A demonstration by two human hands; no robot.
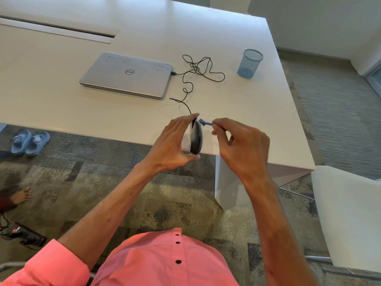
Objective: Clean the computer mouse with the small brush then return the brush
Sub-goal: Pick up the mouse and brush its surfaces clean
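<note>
Bare desk point(257, 112) surface lies between the tangled cable point(194, 68) and the mesh cup point(250, 63); the closed laptop point(127, 75) occupies the left, a white chair point(350, 213) stands off the right corner

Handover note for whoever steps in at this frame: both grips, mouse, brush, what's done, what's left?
Left grip holds the mouse on edge over the table's near edge.
Right grip pinches the small blue brush, bristles at the mouse's front end.
Cable runs to the closed laptop.
Done: brushing underway.
Left: finish, set the mouse down, return the brush, probably to the blue mesh cup.
</note>
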